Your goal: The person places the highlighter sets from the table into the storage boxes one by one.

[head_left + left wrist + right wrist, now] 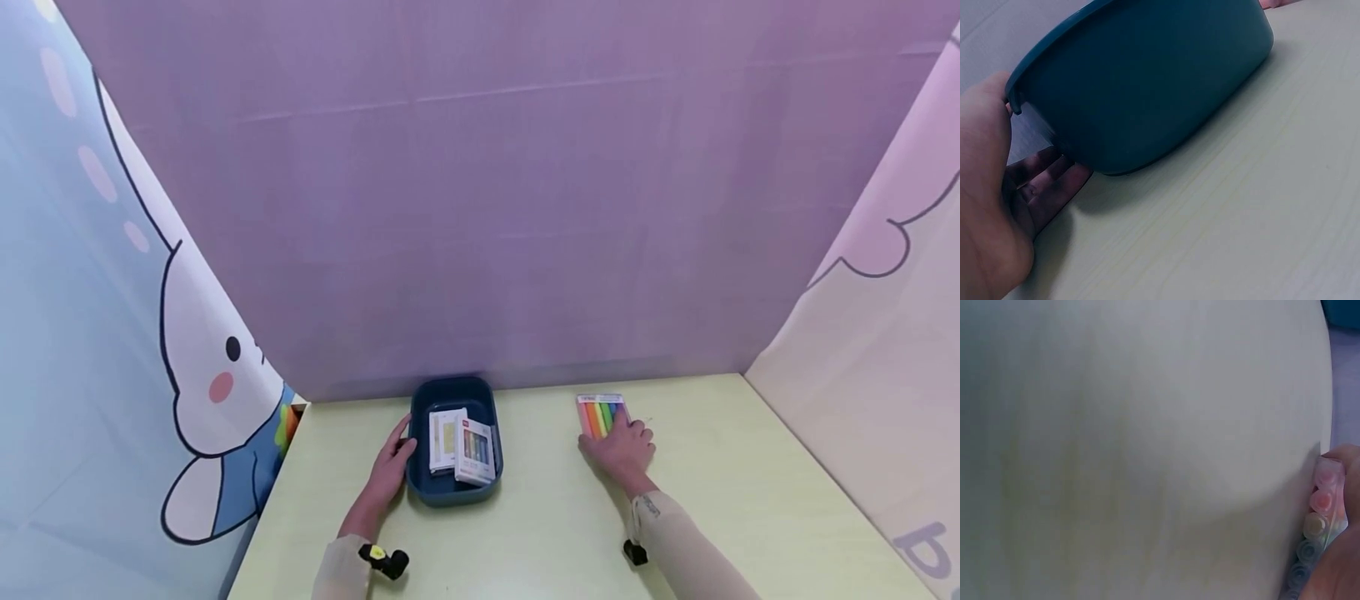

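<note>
In the head view my left hand is at the left side of a dark blue-green plastic bin. Its thumb touches the rim, and its fingers lie fairly straight against the outer wall, as the left wrist view shows too. Inside the bin lie a white box with coloured sticks pictured on it and a white packet partly behind it. Over to the right, my right hand grips a flat clear pack of rainbow-coloured highlighters by its sides. Round pen ends show in the right wrist view.
Both the bin and the pack stand on a pale wooden table. A purple cloth hangs behind the back edge. Printed cloths with cartoon figures close off the left and right sides.
</note>
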Motion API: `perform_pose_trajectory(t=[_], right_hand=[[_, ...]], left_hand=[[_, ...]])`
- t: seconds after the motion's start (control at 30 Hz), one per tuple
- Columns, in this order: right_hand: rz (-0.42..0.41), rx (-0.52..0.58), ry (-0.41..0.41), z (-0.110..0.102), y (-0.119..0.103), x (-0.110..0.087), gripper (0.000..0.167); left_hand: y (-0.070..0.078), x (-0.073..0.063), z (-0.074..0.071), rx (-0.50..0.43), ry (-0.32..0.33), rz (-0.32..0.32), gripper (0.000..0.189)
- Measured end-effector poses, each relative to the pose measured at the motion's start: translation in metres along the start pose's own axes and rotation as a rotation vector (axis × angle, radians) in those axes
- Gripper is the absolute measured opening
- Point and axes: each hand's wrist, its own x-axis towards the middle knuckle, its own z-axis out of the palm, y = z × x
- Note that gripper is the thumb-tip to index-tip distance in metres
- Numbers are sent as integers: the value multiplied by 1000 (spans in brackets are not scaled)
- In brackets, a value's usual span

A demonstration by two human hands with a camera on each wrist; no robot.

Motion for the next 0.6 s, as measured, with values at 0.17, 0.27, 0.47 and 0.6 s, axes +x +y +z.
perform_pose_trajectory(t=[0.17,0.27,0.47,0.6], right_hand=[[2,9,6,-1,0,0,108],[0,7,13,-2,1,-1,108],[-24,2,12,-1,-4,-4,109],[-53,-1,38,-4,-12,-1,108]], left_hand=[[13,-6,0,-39,-10,-10,52],[26,-14,0,-40,-31,-17,53],[35,-21,-1,-6,-28,-22,52],[26,-14,-3,-28,-26,-19,53]])
